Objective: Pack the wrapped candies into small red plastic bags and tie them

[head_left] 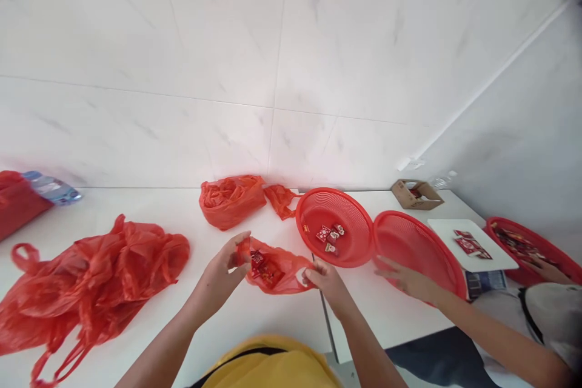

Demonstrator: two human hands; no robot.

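Between my hands a thin red plastic bag [291, 260] is stretched with its mouth apart, low over the white table. Several small red wrapped packets [267, 270] lie inside it. My left hand [231, 260] pinches the bag's left edge, fingers curled. On the other side, my right hand [328, 282] grips the right handle loop between thumb and fingers. Just beyond my right hand is a red mesh basket [307, 203] with several small packets [331, 234] on its floor.
Filled red bags [122, 273] are heaped at left. A bundle of red bags [231, 200] sits by the wall. A co-worker's hand [404, 279] reaches over a second red basket [391, 224]. Farther right are a white tray [495, 260], a cardboard box [425, 199] and another filled basket [500, 221].
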